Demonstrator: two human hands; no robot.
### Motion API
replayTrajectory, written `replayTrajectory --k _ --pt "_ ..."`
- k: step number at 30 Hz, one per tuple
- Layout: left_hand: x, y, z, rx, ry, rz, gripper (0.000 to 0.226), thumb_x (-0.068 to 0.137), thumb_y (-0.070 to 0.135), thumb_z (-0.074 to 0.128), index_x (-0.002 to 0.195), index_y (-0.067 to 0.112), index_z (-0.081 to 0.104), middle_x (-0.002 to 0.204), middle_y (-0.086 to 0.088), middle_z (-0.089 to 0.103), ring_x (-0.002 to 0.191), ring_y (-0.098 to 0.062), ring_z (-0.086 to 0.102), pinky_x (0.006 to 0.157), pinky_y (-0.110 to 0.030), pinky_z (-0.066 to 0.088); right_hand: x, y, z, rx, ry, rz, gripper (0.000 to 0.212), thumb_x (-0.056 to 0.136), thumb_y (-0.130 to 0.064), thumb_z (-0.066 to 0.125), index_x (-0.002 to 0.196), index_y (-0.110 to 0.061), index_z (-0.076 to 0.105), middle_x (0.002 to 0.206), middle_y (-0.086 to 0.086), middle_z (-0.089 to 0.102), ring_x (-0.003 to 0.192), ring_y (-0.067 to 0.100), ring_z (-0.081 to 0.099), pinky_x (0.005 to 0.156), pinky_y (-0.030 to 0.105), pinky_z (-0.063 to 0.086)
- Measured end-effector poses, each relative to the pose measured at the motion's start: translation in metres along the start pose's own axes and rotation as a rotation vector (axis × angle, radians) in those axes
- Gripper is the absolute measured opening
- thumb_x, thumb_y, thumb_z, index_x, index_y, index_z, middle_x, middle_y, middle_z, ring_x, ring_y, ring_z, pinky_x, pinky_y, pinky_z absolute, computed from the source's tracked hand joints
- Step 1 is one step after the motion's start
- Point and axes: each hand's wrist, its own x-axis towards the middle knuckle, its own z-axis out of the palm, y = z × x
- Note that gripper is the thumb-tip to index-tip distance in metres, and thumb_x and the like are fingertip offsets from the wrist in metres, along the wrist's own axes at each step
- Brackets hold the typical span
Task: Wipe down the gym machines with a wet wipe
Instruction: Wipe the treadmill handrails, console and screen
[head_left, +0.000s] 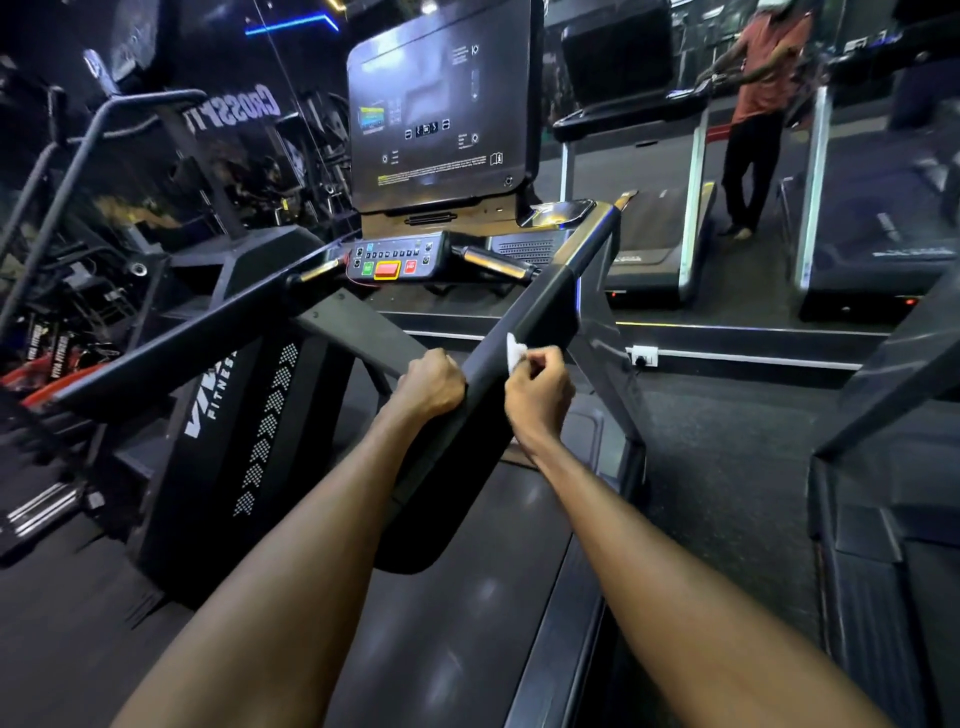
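Note:
I stand on a black treadmill, facing its dark console screen (441, 109) and button panel (395, 258). The right handrail (545, 312) runs from the console down toward me. My left hand (431, 384) grips this rail from its left side. My right hand (537, 392) sits at the rail's right side, pinching a small white wet wipe (514, 352) against the rail's surface. Most of the wipe is hidden behind my fingers.
The left handrail (171, 343) crosses at mid-left. The treadmill belt (467, 597) lies below my arms. A mirror ahead reflects more treadmills and a person in an orange shirt (763, 88). Another treadmill (893, 415) stands at the right, gym equipment (78, 286) at the left.

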Motion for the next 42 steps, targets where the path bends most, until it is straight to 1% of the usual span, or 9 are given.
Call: replayTrajectory --k 3,7,9,14,21,28,31,35,42 --pt "0.004 0.003 0.001 -0.008 0.001 -0.005 0.036 0.088 0.027 0.037 0.109 0.005 0.056 0.127 -0.028 0.056 0.111 -0.045 0.055 0.099 -0.047 0.047 -0.023 0.018 -0.007 -0.016 -0.031 0.038 0.012 0.090 -0.015 0.061 0.078 -0.014 0.057 0.083 0.004 0.067 0.085 0.029 0.062 0.071 0.036 0.046" --pt "0.011 0.011 0.001 -0.009 -0.054 0.025 0.041 0.073 0.042 0.047 0.096 0.010 0.057 0.122 -0.026 0.059 0.109 -0.045 0.056 0.095 -0.044 0.049 -0.041 -0.005 -0.008 -0.015 -0.066 -0.310 0.013 0.084 -0.009 0.066 0.075 -0.014 0.058 0.081 0.004 0.058 0.072 0.013 0.051 0.066 0.024 0.037" --pt "0.016 0.014 0.002 0.001 -0.053 0.041 0.039 0.073 0.044 0.048 0.092 0.011 0.055 0.122 -0.026 0.059 0.110 -0.045 0.056 0.094 -0.044 0.049 -0.024 -0.014 -0.003 -0.061 -0.082 -0.361 0.011 0.085 -0.009 0.065 0.076 -0.012 0.059 0.082 0.005 0.055 0.071 0.013 0.049 0.066 0.022 0.035" --pt "0.028 0.021 0.008 -0.025 0.018 0.033 0.030 0.090 0.025 0.035 0.102 0.007 0.057 0.126 -0.026 0.056 0.113 -0.045 0.054 0.101 -0.051 0.045 0.004 0.019 -0.011 -0.077 -0.037 0.022 0.026 0.092 -0.015 0.059 0.069 -0.018 0.047 0.073 0.001 0.058 0.077 0.026 0.056 0.068 0.033 0.037" --pt "0.042 0.030 0.010 -0.055 -0.021 0.115 0.025 0.077 0.037 0.044 0.084 0.013 0.052 0.118 -0.025 0.061 0.108 -0.045 0.056 0.093 -0.045 0.049 0.005 -0.015 0.005 -0.021 -0.004 -0.139 0.016 0.085 -0.022 0.067 0.072 -0.017 0.058 0.074 0.002 0.065 0.074 0.021 0.060 0.069 0.032 0.044" --pt "0.055 0.032 0.018 -0.054 0.021 0.109 0.020 0.088 0.021 0.040 0.096 0.011 0.056 0.124 -0.024 0.058 0.111 -0.044 0.055 0.096 -0.044 0.047 0.023 0.029 -0.011 -0.016 -0.029 0.222 0.013 0.087 -0.018 0.062 0.076 -0.014 0.068 0.081 0.004 0.072 0.086 0.028 0.068 0.076 0.036 0.053" --pt "0.064 0.040 0.022 -0.062 0.027 0.100 0.029 0.091 0.023 0.040 0.106 0.007 0.058 0.125 -0.024 0.058 0.113 -0.045 0.054 0.098 -0.045 0.046 -0.003 0.015 -0.011 0.071 -0.013 0.106 0.022 0.085 -0.033 0.073 0.071 -0.016 0.070 0.067 -0.006 0.070 0.069 0.010 0.065 0.065 0.021 0.047" --pt "0.072 0.048 0.024 -0.066 0.016 0.089 0.033 0.091 0.028 0.041 0.110 0.008 0.059 0.125 -0.023 0.059 0.113 -0.043 0.055 0.097 -0.045 0.046 0.025 -0.006 0.003 0.018 0.062 -0.152 0.003 0.081 -0.018 0.070 0.078 -0.019 0.071 0.077 -0.004 0.070 0.073 0.011 0.063 0.068 0.024 0.046" --pt "0.084 0.056 0.029 -0.033 0.050 0.072 0.033 0.091 0.025 0.038 0.109 0.008 0.059 0.125 -0.024 0.058 0.112 -0.044 0.055 0.097 -0.046 0.046 0.042 0.039 -0.001 -0.001 0.018 0.073 0.010 0.086 -0.015 0.062 0.079 -0.021 0.060 0.076 -0.006 0.066 0.079 0.024 0.063 0.070 0.038 0.050"
